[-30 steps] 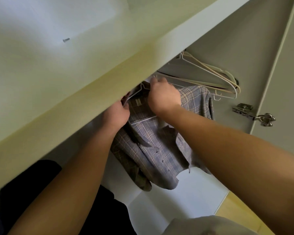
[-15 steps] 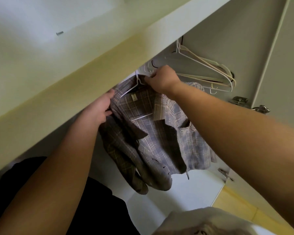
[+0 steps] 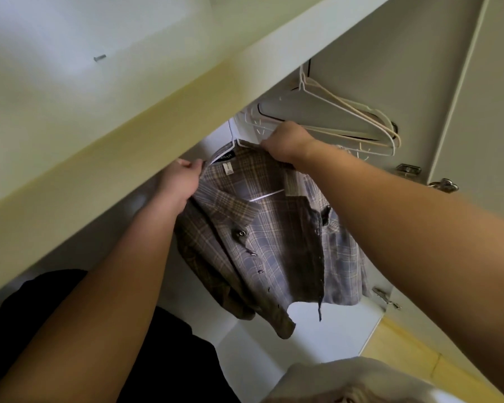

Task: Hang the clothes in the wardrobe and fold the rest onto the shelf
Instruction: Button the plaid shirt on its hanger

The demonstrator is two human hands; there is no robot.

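A grey-brown plaid shirt [image 3: 274, 245] hangs open-fronted on a white hanger [image 3: 264, 196] inside the wardrobe, just under the pale front panel [image 3: 134, 123] that crosses the view from lower left to upper right. The hanger's hook rises behind that panel, so I cannot tell whether it sits on a rail.

The left hand [image 3: 184, 181] is at the shirt's left shoulder, with thumb and fingertips closed narrowly on the collar edge. The right hand [image 3: 285, 142] grips the right shoulder of the shirt. Its back faces the camera and its fingers curl over the cloth, with their tips hidden.

Inside the collar a dark neck label [image 3: 224, 157] shows the letters "ESAR"; any letters before them are covered. A small pale tag [image 3: 228, 169] below it is too small to read. 1 metal snap [image 3: 241, 233] shows on the left front.

To the right and farther in, a bunch of empty white and cream hangers [image 3: 346, 123] hangs just beside the right hand. A metal hinge [image 3: 408, 169] sits on the door frame at far right. A small screw [image 3: 99, 57] sticks out of the surface at upper left. Pale cloth [image 3: 346, 382] lies at the near bottom edge.
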